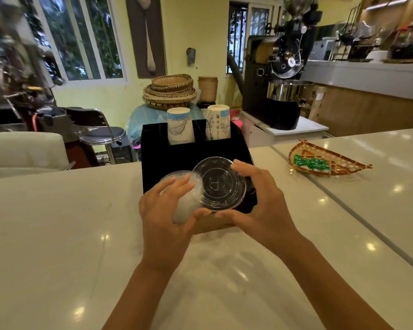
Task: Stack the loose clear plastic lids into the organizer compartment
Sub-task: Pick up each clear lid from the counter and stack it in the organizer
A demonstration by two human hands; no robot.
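Observation:
A black organizer stands on the white counter in front of me. My right hand grips a flat clear plastic lid by its rim, tilted over the organizer's front right compartment. My left hand curls around a stack of clear dome lids sitting at the front left compartment, thumb touching the flat lid's lower edge. Two stacks of paper cups stand upside down in the organizer's back compartments. The compartment floor under the lids is hidden.
A woven tray holding green packets lies on the counter to the right. A seam runs diagonally through the counter on the right. Behind the counter are a chair, stacked baskets and a coffee roaster.

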